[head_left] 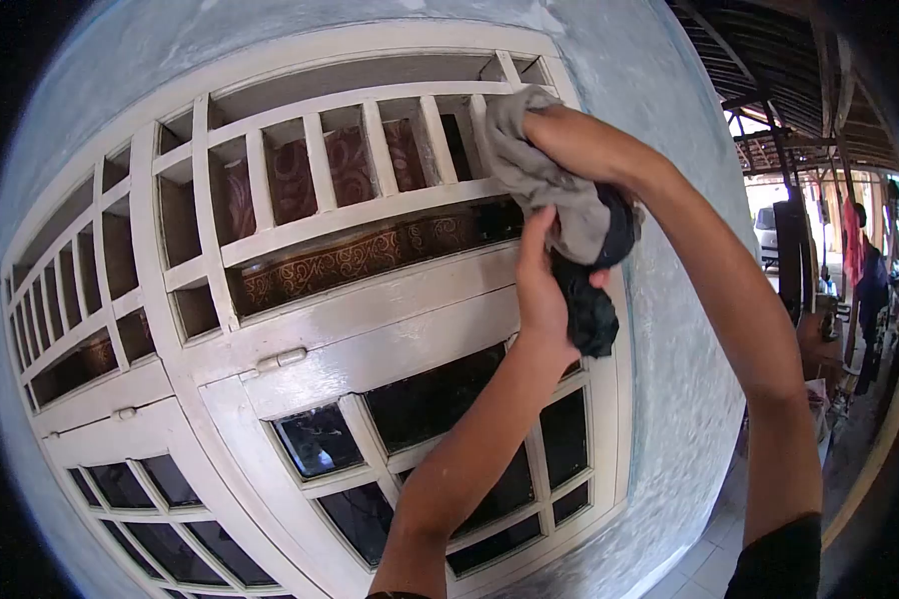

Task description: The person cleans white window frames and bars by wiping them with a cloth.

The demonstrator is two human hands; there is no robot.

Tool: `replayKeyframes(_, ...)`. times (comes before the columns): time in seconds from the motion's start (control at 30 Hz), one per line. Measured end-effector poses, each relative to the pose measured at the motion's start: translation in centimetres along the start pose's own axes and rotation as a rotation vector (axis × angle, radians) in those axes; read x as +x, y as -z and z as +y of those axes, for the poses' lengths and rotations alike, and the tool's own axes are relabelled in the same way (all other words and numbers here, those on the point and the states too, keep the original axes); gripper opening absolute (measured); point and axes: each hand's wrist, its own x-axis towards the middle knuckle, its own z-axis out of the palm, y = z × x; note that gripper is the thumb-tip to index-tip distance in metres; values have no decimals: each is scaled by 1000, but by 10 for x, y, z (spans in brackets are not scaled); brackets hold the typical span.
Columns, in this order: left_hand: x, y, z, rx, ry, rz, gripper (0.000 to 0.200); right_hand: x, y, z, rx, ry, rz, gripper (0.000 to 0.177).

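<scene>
A crumpled grey cloth (574, 215) hangs against the upper right corner of a white window frame's slatted vent. My right hand (554, 130) is up at the slats, with the grey cloth bunched around it and its fingers hidden in the folds. Below it, my left hand (546, 295) is closed around the lower part of the bundle, thumb up along the grey cloth. A dark cloth (591, 314) hangs out of the left hand's grip, beneath the grey one. The white slats (375, 145) run to the left of both hands.
Under the vent are hinged white window shutters (410, 344) with dark glass panes. Patterned curtains (370, 255) show behind the slats. A pale blue wall (684, 399) borders the frame. At right lies a roofed area with hanging clothes (854, 245) and a parked vehicle (766, 235).
</scene>
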Motion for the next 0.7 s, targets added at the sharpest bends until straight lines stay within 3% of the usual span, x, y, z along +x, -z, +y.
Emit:
replayKeyframes(0.07, 23, 7, -1, -125, -18, -96, 53, 26, 2, -4, -184, 104, -39, 52)
replayKeyframes(0.17, 40, 0, 8, -321, -39, -83, 58, 68, -13, 6, -284, 121, -1, 55)
replayKeyframes(0.33, 35, 7, 1, -479, -31, -29, 53, 58, -38, -6, -489, 50, -13, 56)
replayKeyframes(0.43, 23, 14, -11, -534, 65, -50, 53, 30, -40, -10, -570, 107, -200, 57)
replayKeyframes(0.5, 19, 13, -17, -541, 79, -24, 54, 30, -45, 5, -451, -1, -138, 55)
replayKeyframes(0.7, 36, 6, -5, -475, 48, -42, 53, 56, -34, 3, -453, -1, -77, 54)
